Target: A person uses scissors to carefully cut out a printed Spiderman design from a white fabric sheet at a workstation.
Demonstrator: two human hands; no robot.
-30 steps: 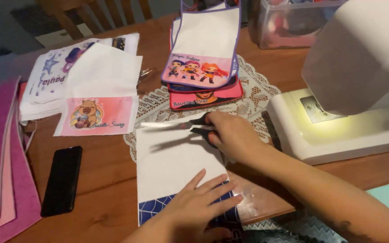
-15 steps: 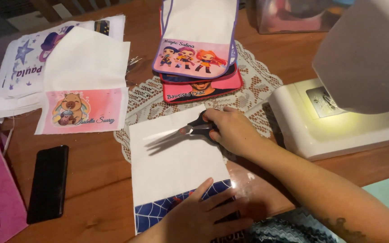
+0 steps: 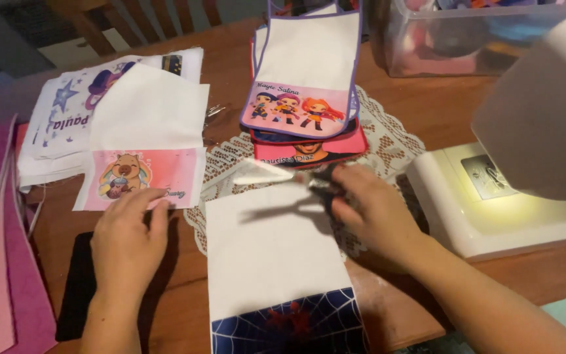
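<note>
White fabric panel [image 3: 271,252] with a blue web-printed lower band lay flat on the wooden desk [image 3: 427,115], overlapping a lace doily [image 3: 388,141]. Right hand [image 3: 375,213] gripped scissors [image 3: 283,177] over the panel's top edge. Left hand [image 3: 126,242], released and flat, had moved off the panel onto a black phone [image 3: 76,288].

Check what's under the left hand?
The left hand lies partly on a black phone, fingertips reaching the pink-printed cloth. The phone's upper end is covered.

One head-worn camera looks steeply down and forward, close over the wooden table [image 3: 440,111] at arm's reach.
</note>
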